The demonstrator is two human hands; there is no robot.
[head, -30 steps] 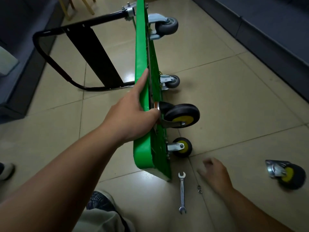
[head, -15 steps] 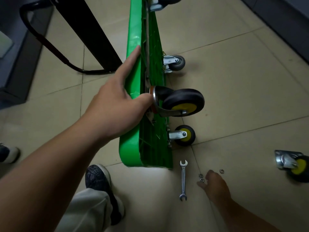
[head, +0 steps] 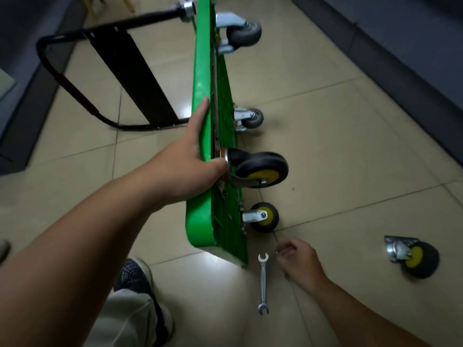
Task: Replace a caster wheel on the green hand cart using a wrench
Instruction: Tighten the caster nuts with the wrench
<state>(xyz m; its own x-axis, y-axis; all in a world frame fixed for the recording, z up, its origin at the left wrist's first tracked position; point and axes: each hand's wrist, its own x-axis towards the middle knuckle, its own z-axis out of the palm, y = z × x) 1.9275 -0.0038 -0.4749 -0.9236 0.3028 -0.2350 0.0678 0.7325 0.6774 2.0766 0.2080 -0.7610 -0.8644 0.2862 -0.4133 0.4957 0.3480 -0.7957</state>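
Green cart (head: 203,83) is stood on its long edge on floor (head: 338,146), gripped at top edge by L hand (head: 185,169), thumb against plate of black/yellow caster (head: 260,169). Wrench (head: 263,283) is laid flat by cart corner, untouched. R hand (head: 299,261) is held just beside it, fingers curled; pinch can't be told. Loose caster (head: 413,256) is left well apart to the right.

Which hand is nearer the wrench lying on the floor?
Right. The right hand is just beside the wrench, not touching it; the left hand grips the green cart farther up.
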